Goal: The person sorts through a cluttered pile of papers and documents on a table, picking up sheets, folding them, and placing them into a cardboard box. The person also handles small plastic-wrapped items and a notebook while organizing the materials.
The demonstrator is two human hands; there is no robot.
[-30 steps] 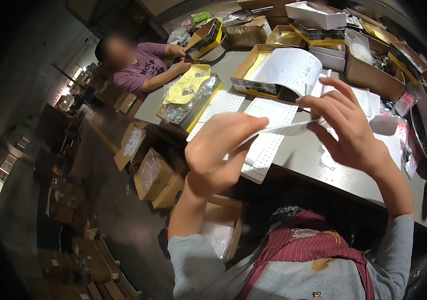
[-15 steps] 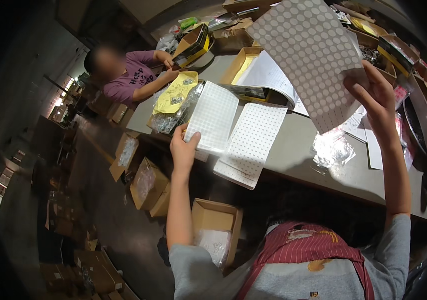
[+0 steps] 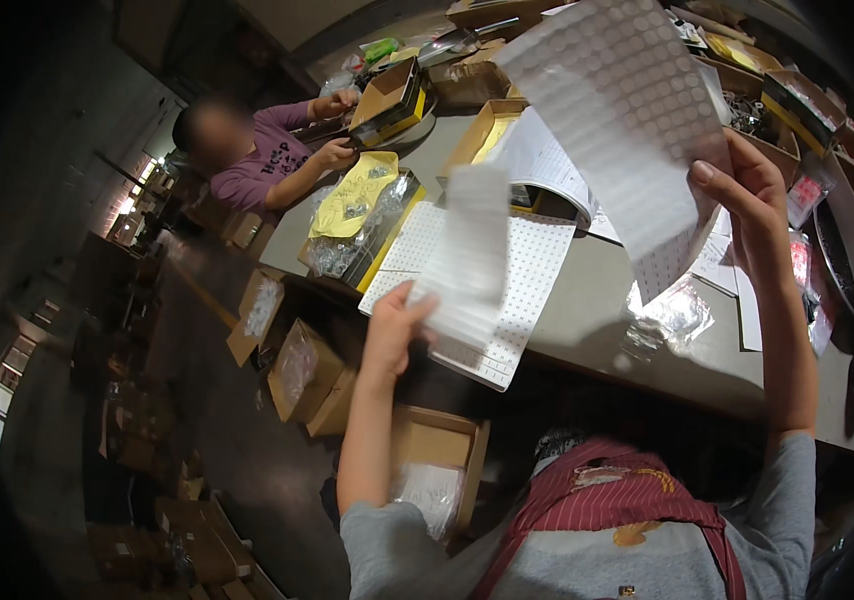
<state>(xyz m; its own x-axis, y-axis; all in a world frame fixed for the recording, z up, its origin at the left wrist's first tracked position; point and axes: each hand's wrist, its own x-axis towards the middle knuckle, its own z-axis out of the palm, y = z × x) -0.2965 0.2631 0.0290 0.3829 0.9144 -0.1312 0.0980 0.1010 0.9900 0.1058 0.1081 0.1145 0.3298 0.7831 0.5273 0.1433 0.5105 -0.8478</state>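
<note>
My right hand (image 3: 750,200) pinches the lower right edge of a sheet of round stickers (image 3: 672,95), raised above the table and lit in part by a bright patch. My left hand (image 3: 394,325) is closed on the edge of a smaller white sheet (image 3: 472,255), smeared by motion. Under that smaller sheet, white label sheets (image 3: 532,285) printed in small rows lie at the table's near edge, their lower corners overhanging. A crumpled clear plastic bag (image 3: 669,315) rests below the raised sticker sheet.
Across the table (image 3: 597,325), a person in a purple shirt (image 3: 267,160) handles an open carton (image 3: 387,100). A box of bagged parts with yellow paper (image 3: 352,205) stands at the left. Boxes of small parts (image 3: 797,110) crowd the right. A cardboard box (image 3: 437,435) sits below the edge.
My left hand has moved down and right, carrying its sheet over the label sheets and uncovering more of them at the left. The right hand's sheet has tilted into brighter light.
</note>
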